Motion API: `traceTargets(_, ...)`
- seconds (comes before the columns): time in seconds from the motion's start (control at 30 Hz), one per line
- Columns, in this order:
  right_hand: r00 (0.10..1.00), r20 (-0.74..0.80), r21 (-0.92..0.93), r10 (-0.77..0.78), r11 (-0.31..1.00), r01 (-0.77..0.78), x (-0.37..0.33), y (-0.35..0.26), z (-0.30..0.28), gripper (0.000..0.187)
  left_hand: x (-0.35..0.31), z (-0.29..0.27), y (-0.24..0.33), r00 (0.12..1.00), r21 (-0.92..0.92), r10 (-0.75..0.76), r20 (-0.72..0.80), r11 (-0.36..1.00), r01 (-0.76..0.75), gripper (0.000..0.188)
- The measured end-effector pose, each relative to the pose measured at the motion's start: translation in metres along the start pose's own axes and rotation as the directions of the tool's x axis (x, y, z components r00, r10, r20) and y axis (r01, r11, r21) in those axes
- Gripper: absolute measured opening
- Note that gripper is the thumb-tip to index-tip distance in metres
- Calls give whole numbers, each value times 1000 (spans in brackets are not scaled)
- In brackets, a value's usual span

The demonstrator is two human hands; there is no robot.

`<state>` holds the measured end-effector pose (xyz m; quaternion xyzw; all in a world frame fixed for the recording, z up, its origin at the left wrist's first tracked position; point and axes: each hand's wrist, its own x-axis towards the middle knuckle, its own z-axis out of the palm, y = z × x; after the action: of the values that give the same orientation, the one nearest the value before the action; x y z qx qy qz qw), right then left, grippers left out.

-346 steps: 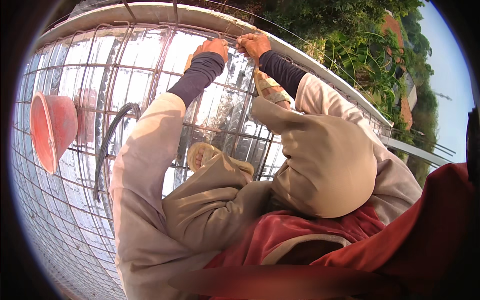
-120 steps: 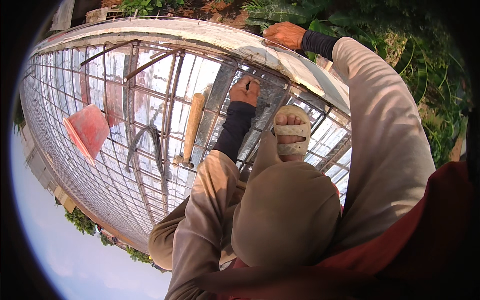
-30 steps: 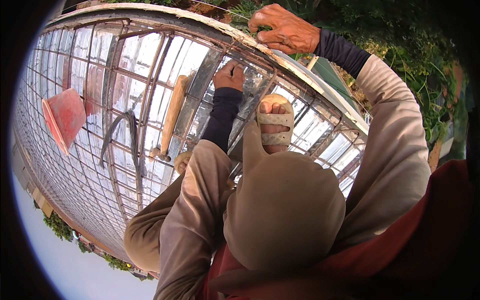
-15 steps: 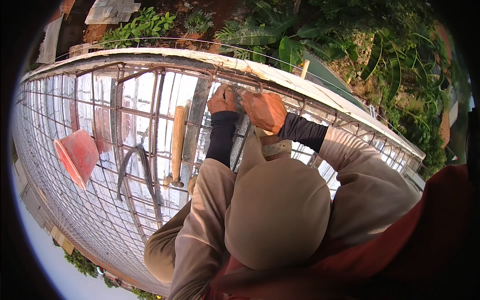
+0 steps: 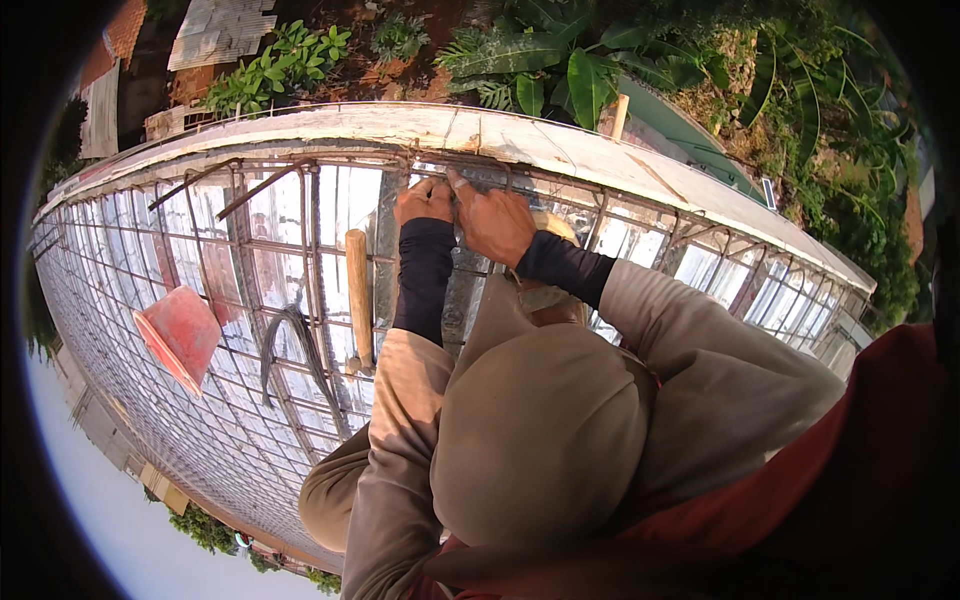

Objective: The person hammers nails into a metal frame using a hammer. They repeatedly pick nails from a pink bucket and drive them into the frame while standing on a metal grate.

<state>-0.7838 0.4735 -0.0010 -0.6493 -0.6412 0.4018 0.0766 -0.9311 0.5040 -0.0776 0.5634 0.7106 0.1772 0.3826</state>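
Observation:
At the far edge of a rusty rebar grid [image 5: 308,225], both my hands work close together. My left hand [image 5: 424,203] is closed, its fingers bent against the bars; whatever it grips is too small to see. Beside it my right hand [image 5: 497,222] has its index finger stretched toward a bar, while the other fingers curl under, partly hidden. A hammer [image 5: 357,290] with a wooden handle lies on the grid left of my left forearm. Further left rests a bent bundle of dark wire [image 5: 308,348].
A red plastic bucket [image 5: 182,338] lies tipped on the grid to the left. Shiny metal sheeting shows beneath the bars. A pale board edge [image 5: 390,122] runs along the far side, with plants [image 5: 590,85] and ground below it. Some bar ends stick up at the far left.
The view has shifted, so the bucket, wire and hammer sit slightly lower and further right. My right hand has turned, its index finger now extended; my left hand stays closed at the bars.

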Motion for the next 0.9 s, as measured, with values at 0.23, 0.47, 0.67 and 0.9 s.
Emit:
traceTargets(0.23,983,-173,491,59,870,34,12,13,11,49,-4,-12,19,997,94,16,73,995,-23,29)
traceTargets(0.47,978,0,858,207,503,-106,19,-10,-2,36,-11,-7,10,973,97,230,-15,969,-228,25)
traceTargets(0.67,920,-371,702,127,687,189,31,6,31,34,-16,0,12,960,169,275,-42,949,-265,22)
traceTargets(0.9,911,-390,587,134,798,134,28,-4,28,31,-15,2,1,937,249,336,-94,919,-305,23)
